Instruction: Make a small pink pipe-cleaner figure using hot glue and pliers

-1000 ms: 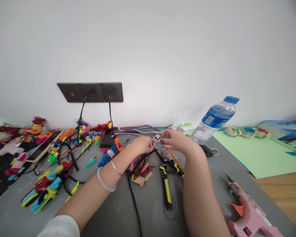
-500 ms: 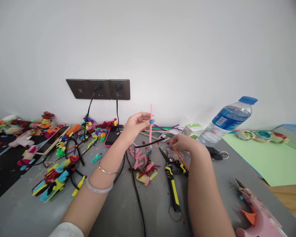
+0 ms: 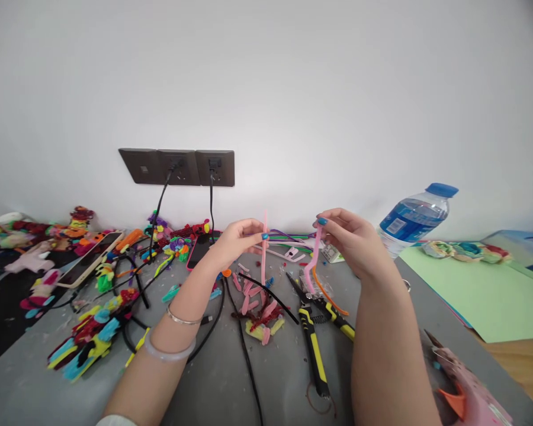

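Note:
My left hand (image 3: 242, 241) pinches a straight pink pipe cleaner (image 3: 263, 266) and holds it upright above the table. My right hand (image 3: 344, 234) grips the top of a bent, zigzag pink pipe cleaner (image 3: 311, 269), which hangs down over a clear plastic pack. Beneath my left hand lies a heap of short pink pipe cleaner pieces (image 3: 250, 296), with dark red and yellow ones at its near side. Yellow-and-black pliers (image 3: 313, 349) rest with jaws apart below my right hand. An orange pipe cleaner (image 3: 326, 293) and a black one (image 3: 270, 294) lie close by.
A water bottle (image 3: 415, 216) leans at the right, before green paper (image 3: 484, 296). A pink glue gun (image 3: 468, 378) lies at the near right. Pipe cleaner figures (image 3: 93, 331) and a phone (image 3: 91, 260) crowd the left. Black cables (image 3: 244, 349) run from wall sockets (image 3: 177, 167) and across the table.
My right hand has risen from the tabletop with the bent pink pipe cleaner in it. My left hand has shifted slightly left and lower in view. The black pipe cleaner now lies nearer me.

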`<control>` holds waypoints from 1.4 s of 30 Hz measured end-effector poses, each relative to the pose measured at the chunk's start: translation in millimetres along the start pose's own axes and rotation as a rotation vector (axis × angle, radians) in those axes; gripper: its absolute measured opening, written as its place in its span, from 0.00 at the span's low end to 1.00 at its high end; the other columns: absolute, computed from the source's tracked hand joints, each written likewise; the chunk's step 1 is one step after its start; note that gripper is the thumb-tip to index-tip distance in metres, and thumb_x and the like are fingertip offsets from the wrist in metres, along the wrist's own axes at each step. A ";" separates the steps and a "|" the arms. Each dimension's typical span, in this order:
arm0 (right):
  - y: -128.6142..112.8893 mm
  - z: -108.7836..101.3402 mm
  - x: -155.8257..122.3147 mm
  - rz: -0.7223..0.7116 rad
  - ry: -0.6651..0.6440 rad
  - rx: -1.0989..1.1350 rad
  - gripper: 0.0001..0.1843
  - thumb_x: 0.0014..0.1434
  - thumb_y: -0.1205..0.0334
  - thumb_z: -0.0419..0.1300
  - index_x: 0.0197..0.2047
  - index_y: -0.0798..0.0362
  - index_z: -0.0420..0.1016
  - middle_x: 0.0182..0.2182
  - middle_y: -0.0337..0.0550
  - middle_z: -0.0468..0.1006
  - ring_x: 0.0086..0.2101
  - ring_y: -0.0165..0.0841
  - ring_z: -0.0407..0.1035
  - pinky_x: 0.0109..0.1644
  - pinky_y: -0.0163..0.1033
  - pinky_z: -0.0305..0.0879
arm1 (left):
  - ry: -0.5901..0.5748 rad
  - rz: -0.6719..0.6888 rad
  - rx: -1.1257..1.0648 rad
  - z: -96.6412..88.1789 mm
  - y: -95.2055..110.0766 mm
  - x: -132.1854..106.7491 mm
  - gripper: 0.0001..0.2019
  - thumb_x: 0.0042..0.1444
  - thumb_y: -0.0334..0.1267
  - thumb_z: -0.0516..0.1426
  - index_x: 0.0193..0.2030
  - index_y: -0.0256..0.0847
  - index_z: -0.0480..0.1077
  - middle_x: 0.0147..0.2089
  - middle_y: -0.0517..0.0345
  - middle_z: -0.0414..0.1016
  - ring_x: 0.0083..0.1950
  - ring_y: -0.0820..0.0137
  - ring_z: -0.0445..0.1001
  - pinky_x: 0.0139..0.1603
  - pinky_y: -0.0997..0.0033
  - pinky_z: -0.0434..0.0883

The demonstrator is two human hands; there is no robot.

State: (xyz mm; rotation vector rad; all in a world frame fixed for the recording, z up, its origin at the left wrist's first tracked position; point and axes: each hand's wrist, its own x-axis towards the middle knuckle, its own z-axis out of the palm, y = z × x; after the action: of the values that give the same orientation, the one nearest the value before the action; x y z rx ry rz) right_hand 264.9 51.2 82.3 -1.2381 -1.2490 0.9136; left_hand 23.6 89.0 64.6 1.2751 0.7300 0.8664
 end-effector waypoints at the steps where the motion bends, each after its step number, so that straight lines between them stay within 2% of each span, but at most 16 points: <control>1: 0.5 5.2 -0.2 -0.009 -0.060 0.016 0.15 0.51 0.52 0.66 0.37 0.53 0.73 0.27 0.40 0.74 0.27 0.28 0.65 0.30 0.33 0.60 | -0.027 -0.017 0.013 2.0 -0.7 -0.3 0.17 0.46 0.45 0.68 0.37 0.36 0.71 0.35 0.58 0.73 0.36 0.71 0.76 0.38 0.69 0.75; 5: 4.8 29.3 0.3 -0.040 -0.297 -0.003 0.15 0.54 0.50 0.66 0.35 0.53 0.73 0.29 0.41 0.74 0.29 0.29 0.66 0.32 0.34 0.62 | -0.060 -0.051 0.068 8.8 -3.0 -1.9 0.17 0.47 0.43 0.67 0.38 0.36 0.70 0.35 0.57 0.74 0.34 0.71 0.75 0.35 0.70 0.74; 8: 8.5 43.9 1.4 -0.046 -0.360 0.051 0.16 0.53 0.50 0.67 0.38 0.53 0.72 0.33 0.41 0.75 0.30 0.30 0.68 0.33 0.36 0.65 | -0.062 -0.075 0.089 11.0 -6.8 -1.7 0.16 0.46 0.42 0.67 0.35 0.36 0.69 0.32 0.59 0.72 0.31 0.73 0.72 0.33 0.71 0.72; 11: 11.5 51.2 2.4 -0.009 -0.337 0.074 0.24 0.50 0.51 0.69 0.48 0.52 0.72 0.32 0.39 0.75 0.28 0.29 0.68 0.31 0.35 0.64 | -0.085 -0.063 0.116 11.0 -11.7 -0.1 0.15 0.46 0.43 0.66 0.33 0.36 0.68 0.31 0.61 0.70 0.30 0.74 0.71 0.33 0.71 0.72; 12: 12.1 52.1 2.5 0.008 -0.339 0.068 0.25 0.50 0.50 0.69 0.48 0.52 0.73 0.31 0.39 0.75 0.27 0.29 0.68 0.30 0.36 0.64 | -0.090 -0.053 0.125 10.9 -13.1 0.4 0.15 0.47 0.43 0.66 0.33 0.37 0.68 0.31 0.61 0.69 0.30 0.74 0.70 0.32 0.71 0.71; 15: 13.5 53.2 2.4 0.025 -0.353 0.059 0.20 0.50 0.47 0.68 0.38 0.54 0.76 0.32 0.42 0.77 0.28 0.30 0.69 0.34 0.38 0.68 | -0.079 -0.031 0.158 11.0 -15.3 0.6 0.13 0.49 0.42 0.64 0.33 0.37 0.67 0.31 0.61 0.69 0.29 0.75 0.69 0.32 0.72 0.70; 17: 15.1 53.8 2.8 0.022 -0.314 0.080 0.19 0.50 0.46 0.68 0.34 0.54 0.76 0.31 0.42 0.77 0.29 0.31 0.70 0.37 0.39 0.71 | -0.067 -0.034 0.205 11.4 -14.4 -0.9 0.11 0.52 0.42 0.62 0.35 0.37 0.67 0.32 0.60 0.69 0.30 0.74 0.69 0.32 0.73 0.70; 20: 19.8 54.4 5.4 0.018 -0.178 0.169 0.21 0.46 0.45 0.71 0.33 0.52 0.75 0.34 0.43 0.78 0.30 0.30 0.71 0.39 0.39 0.74 | -0.123 -0.086 0.310 10.0 -9.8 -5.0 0.09 0.59 0.43 0.55 0.37 0.39 0.66 0.31 0.59 0.72 0.29 0.73 0.69 0.31 0.73 0.68; 22: 23.6 53.3 7.8 0.029 -0.097 0.216 0.23 0.41 0.45 0.74 0.32 0.52 0.75 0.36 0.42 0.78 0.30 0.30 0.72 0.40 0.39 0.75 | -0.160 -0.081 0.423 6.1 -6.3 -7.4 0.10 0.62 0.43 0.51 0.39 0.39 0.68 0.28 0.61 0.70 0.25 0.74 0.65 0.29 0.74 0.64; 25: 27.4 48.6 10.7 0.078 -0.042 0.217 0.25 0.36 0.44 0.75 0.31 0.52 0.74 0.32 0.41 0.78 0.30 0.31 0.74 0.40 0.39 0.76 | -0.123 0.006 0.582 -5.2 -3.4 -8.0 0.13 0.62 0.43 0.49 0.39 0.39 0.71 0.26 0.63 0.64 0.23 0.76 0.58 0.27 0.74 0.58; 28: 28.2 41.8 11.7 0.100 -0.014 0.185 0.26 0.34 0.44 0.76 0.29 0.52 0.73 0.29 0.41 0.77 0.30 0.32 0.75 0.40 0.39 0.76 | -0.059 0.048 0.615 -18.8 -4.2 -5.9 0.14 0.61 0.44 0.50 0.34 0.38 0.72 0.25 0.64 0.61 0.23 0.75 0.56 0.26 0.73 0.57; 31: 28.8 35.4 11.5 0.129 -0.021 0.145 0.26 0.34 0.45 0.75 0.30 0.52 0.72 0.26 0.40 0.77 0.30 0.33 0.75 0.38 0.39 0.76 | 0.023 0.058 0.619 -27.5 -5.2 -3.9 0.15 0.61 0.43 0.50 0.31 0.38 0.72 0.24 0.62 0.62 0.24 0.74 0.59 0.27 0.73 0.59; 35: 32.9 30.4 11.2 0.196 -0.096 -0.012 0.23 0.36 0.49 0.74 0.30 0.54 0.73 0.26 0.41 0.77 0.28 0.32 0.74 0.34 0.37 0.72 | 0.106 0.029 0.739 -29.4 -5.9 -4.1 0.13 0.57 0.38 0.52 0.37 0.37 0.78 0.27 0.59 0.72 0.28 0.71 0.66 0.33 0.71 0.64; 39: 38.3 30.8 11.8 0.150 -0.158 -0.263 0.14 0.44 0.55 0.67 0.31 0.54 0.73 0.24 0.39 0.75 0.26 0.31 0.70 0.29 0.35 0.65 | 0.136 -0.031 0.851 -30.6 -14.4 -2.6 0.12 0.54 0.33 0.54 0.38 0.36 0.80 0.29 0.54 0.78 0.31 0.68 0.72 0.38 0.69 0.68; 42: 42.1 33.4 12.6 0.112 -0.181 -0.403 0.09 0.46 0.60 0.63 0.32 0.54 0.72 0.26 0.40 0.76 0.26 0.31 0.69 0.29 0.36 0.63 | 0.140 -0.039 0.880 -31.5 -23.0 1.6 0.11 0.54 0.31 0.56 0.38 0.36 0.80 0.35 0.50 0.80 0.38 0.63 0.76 0.44 0.66 0.70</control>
State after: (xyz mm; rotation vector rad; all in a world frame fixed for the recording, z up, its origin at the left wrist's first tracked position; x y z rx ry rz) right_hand 239.3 75.5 39.9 -1.5803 -1.5741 0.8954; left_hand 0.7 104.2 37.0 1.9683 1.3255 0.6080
